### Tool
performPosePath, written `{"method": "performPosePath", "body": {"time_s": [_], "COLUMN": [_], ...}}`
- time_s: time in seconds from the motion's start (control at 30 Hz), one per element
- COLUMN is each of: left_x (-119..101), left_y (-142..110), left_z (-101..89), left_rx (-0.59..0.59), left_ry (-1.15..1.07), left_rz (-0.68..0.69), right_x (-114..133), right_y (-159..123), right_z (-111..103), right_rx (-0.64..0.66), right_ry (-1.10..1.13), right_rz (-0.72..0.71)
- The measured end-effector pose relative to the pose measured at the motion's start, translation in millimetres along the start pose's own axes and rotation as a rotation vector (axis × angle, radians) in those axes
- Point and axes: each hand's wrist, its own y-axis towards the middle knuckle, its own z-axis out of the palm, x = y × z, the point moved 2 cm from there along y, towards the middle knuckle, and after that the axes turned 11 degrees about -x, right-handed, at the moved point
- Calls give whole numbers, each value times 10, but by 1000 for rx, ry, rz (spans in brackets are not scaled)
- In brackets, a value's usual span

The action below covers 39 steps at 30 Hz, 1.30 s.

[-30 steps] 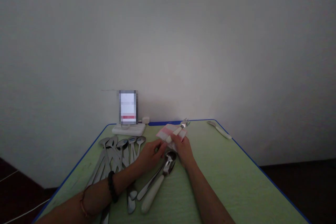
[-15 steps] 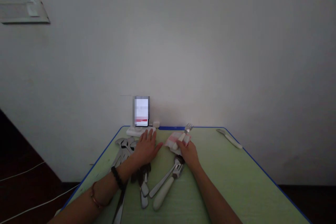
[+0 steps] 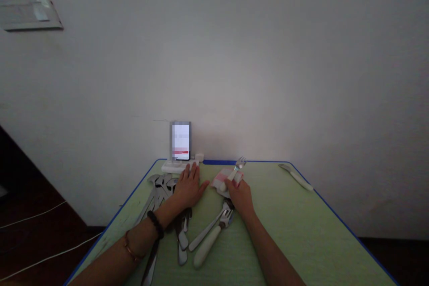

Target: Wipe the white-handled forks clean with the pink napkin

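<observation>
My right hand (image 3: pixel 240 195) grips a white-handled fork (image 3: pixel 231 178) together with a pink and white checked cloth (image 3: pixel 219 179), its tines pointing up and away. My left hand (image 3: pixel 189 187) lies spread on the table with its fingertips at the edge of a white power strip (image 3: pixel 176 167). Beneath and beside the left forearm is a pile of metal spoons (image 3: pixel 161 185), partly hidden. Another white-handled fork (image 3: pixel 208 246) rests between my arms, beside a slim metal-handled utensil (image 3: pixel 204 234) whose head is partly covered.
A lit phone (image 3: pixel 181 142) stands upright at the back against the wall, near a white plug (image 3: pixel 199 157). At the far right edge of the green table (image 3: pixel 288 241) lies a white-handled knife-like utensil (image 3: pixel 296 178). White cables (image 3: pixel 50 257) run along the dark floor at left.
The view has shifted slightly. My left forearm has moved a little to the right; both hands keep nearly the same places, with the fork still in the right one.
</observation>
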Motion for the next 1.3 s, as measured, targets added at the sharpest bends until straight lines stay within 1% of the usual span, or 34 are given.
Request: {"method": "performPosePath", "body": {"time_s": [0.17, 0.3, 0.37, 0.43, 0.5, 0.6, 0.67, 0.73, 0.77, 0.87, 1.0, 1.17, 1.3], "left_x": [-42, -82, -63, 7, 128, 346, 451, 504, 518, 520, 486, 433, 370], "left_y": [-5, -50, -124, -242, -388, -607, -720, -790, -808, -819, -817, -849, -820], "left_z": [-44, -104, -168, -257, -345, -423, -409, -365, -347, -323, -343, -346, -380], "left_rx": [1, -27, -57, -88, -97, -93, -27, 50, 61, 59, 44, 33, -33], "left_ry": [-1, -33, -59, -77, -52, 42, 47, 9, 1, -13, -28, -42, -52], "left_rz": [-16, -24, 26, 70, 60, -95, -170, -186, -188, -157, -111, -90, -48], "right_x": [24, 3, -9, -11, -7, -7, -13, -23, -28, -35, -28, -20, -24], "right_y": [12, -16, -26, -28, -23, -16, -17, -22, -24, -30, -33, -39, -43], "right_z": [18, -14, -32, -40, -40, -32, -26, -22, -21, -17, -19, -25, -18], "right_rx": [-53, -74, -67, -51, -47, -53, -52, -50, -50, -38, -29, -43, -41], "right_ry": [-92, -59, -39, -35, -39, -28, -11, -10, -14, -22, -10, -21, -23], "right_rz": [42, 59, 66, 62, 51, 46, 45, 44, 42, 36, 36, 32, 39]}}
